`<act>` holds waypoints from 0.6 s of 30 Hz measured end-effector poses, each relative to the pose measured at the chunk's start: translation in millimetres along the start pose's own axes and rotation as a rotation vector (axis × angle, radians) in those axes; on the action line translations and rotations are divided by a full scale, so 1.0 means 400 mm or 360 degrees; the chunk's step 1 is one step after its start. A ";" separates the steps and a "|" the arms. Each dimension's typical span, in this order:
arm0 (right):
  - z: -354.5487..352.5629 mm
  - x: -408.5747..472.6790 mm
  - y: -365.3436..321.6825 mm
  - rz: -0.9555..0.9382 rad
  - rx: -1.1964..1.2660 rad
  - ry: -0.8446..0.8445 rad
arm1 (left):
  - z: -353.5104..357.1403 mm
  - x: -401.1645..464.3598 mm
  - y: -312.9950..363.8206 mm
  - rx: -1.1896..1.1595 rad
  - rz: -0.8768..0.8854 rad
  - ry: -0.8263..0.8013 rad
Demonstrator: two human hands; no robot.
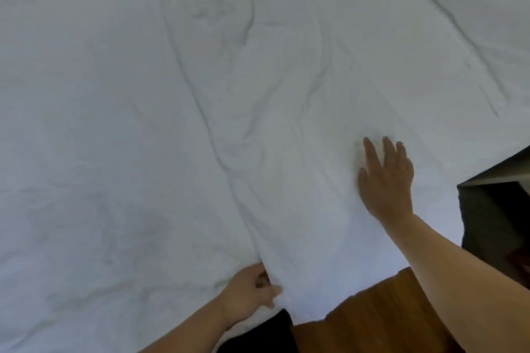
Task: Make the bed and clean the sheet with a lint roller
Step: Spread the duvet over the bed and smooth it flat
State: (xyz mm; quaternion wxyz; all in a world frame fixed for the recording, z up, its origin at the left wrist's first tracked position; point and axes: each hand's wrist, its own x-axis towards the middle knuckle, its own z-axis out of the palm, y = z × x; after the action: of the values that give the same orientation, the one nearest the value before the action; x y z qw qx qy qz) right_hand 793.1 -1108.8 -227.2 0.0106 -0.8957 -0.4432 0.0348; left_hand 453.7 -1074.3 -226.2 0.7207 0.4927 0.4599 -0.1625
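the left hand point(252, 289) grips a fold of the white sheet point(114, 123) at its near edge; the right hand point(387, 178) rests flat on it.

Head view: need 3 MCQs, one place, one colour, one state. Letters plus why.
1. Where is the right hand?
A. flat on the sheet
B. on the wooden floor
C. out of view

2. What colour is the sheet?
A. white
B. red
C. black

3. What is the left hand doing?
A. lying open
B. gripping a fold of the sheet at its near edge
C. holding a lint roller

Key: 1 A, fingers lie straight on the fabric; 2 A, the cloth is white throughout; 3 B, fingers curl round bunched fabric, no roller in view.
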 end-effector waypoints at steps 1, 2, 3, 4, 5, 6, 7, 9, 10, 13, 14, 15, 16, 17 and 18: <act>0.002 -0.021 -0.077 -0.0206 0.0086 0.0037 | -0.015 -0.015 -0.008 0.0166 0.0042 0.0066; 0.003 -0.046 -0.158 -0.0365 0.0145 -0.0014 | -0.037 -0.031 -0.016 0.0399 0.0101 0.0190; 0.006 -0.074 -0.240 -0.0492 0.0186 -0.0098 | -0.068 -0.045 -0.030 0.0670 0.0187 0.0364; 0.016 -0.101 -0.317 -0.0623 0.0208 -0.0174 | -0.108 -0.063 -0.046 0.0971 0.0292 0.0564; 0.028 -0.125 -0.388 -0.0759 0.0207 -0.0240 | -0.150 -0.079 -0.067 0.1265 0.0441 0.0766; 0.038 -0.147 -0.454 -0.0890 0.0196 -0.0305 | -0.197 -0.100 -0.085 0.1547 0.0535 0.0939; 0.047 -0.168 -0.514 -0.1009 0.0165 -0.0364 | -0.245 -0.121 -0.105 0.1754 0.0509 0.1067; 0.075 -0.215 -0.594 -0.1154 0.0078 -0.0493 | -0.348 -0.164 -0.164 0.1944 0.0252 0.1202; 0.091 -0.248 -0.611 -0.1175 0.0018 -0.0589 | -0.389 -0.189 -0.209 0.2004 0.0182 0.1192; 0.110 -0.394 -0.580 -0.1110 -0.0216 -0.0778 | -0.452 -0.281 -0.384 0.2111 0.0197 0.0848; 0.104 -0.449 -0.559 -0.1064 -0.0270 -0.0815 | -0.462 -0.311 -0.442 0.2161 0.0235 0.0710; 0.092 -0.501 -0.545 -0.1014 -0.0323 -0.0873 | -0.472 -0.339 -0.499 0.2225 0.0295 0.0616; 0.081 -0.552 -0.536 -0.0942 -0.0358 -0.0866 | -0.485 -0.368 -0.541 0.2269 0.0357 0.0555; 0.070 -0.597 -0.535 -0.0829 -0.0348 -0.0886 | -0.501 -0.397 -0.572 0.2316 0.0430 0.0520; 0.048 -0.625 -0.543 -0.0724 -0.0330 -0.0909 | -0.523 -0.428 -0.590 0.2340 0.0472 0.0460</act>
State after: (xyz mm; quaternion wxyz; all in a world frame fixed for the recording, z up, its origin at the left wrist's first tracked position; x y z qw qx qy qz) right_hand 468.2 -1175.9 -222.3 -0.1966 -0.7249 -0.6171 0.2347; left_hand 96.8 -1040.9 -236.8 0.1541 0.9186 0.2521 -0.2625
